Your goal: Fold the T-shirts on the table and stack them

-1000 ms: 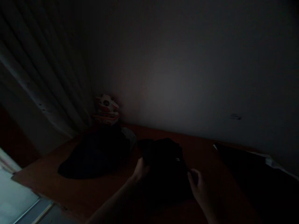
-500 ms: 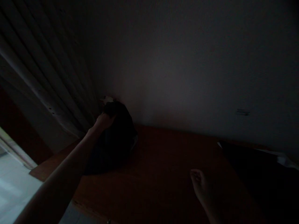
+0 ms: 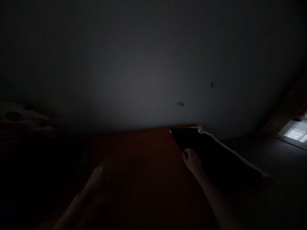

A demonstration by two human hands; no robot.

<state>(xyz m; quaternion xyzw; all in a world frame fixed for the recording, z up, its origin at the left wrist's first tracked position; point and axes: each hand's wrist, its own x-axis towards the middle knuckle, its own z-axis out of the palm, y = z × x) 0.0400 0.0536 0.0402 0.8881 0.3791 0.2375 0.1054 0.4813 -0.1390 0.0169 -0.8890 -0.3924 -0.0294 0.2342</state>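
The light is very dim. My right hand [image 3: 192, 160] is closed on the left edge of a flat black cloth [image 3: 223, 156], which has a pale border along its far and right sides. Whether it is a garment or a plain sheet I cannot tell. My left hand [image 3: 98, 172], blurred by motion, is over the reddish-brown tabletop [image 3: 136, 153] with its fingers stretched out and nothing visible in them. To its left a dark heap [image 3: 48, 163], apparently fabric, sits on the table, its shape mostly lost in shadow.
A grey wall [image 3: 134, 70] rises behind the table, bearing a small label [image 3: 180, 104] and a hook-like mark [image 3: 212, 85]. White and red items [image 3: 26, 118] lie at the far left. Light enters through a bright opening [image 3: 296, 132] at the right.
My view has turned right. My left hand has let go of the dark heap and moved away from it. My right hand has reached forward and taken hold of the black cloth's edge.
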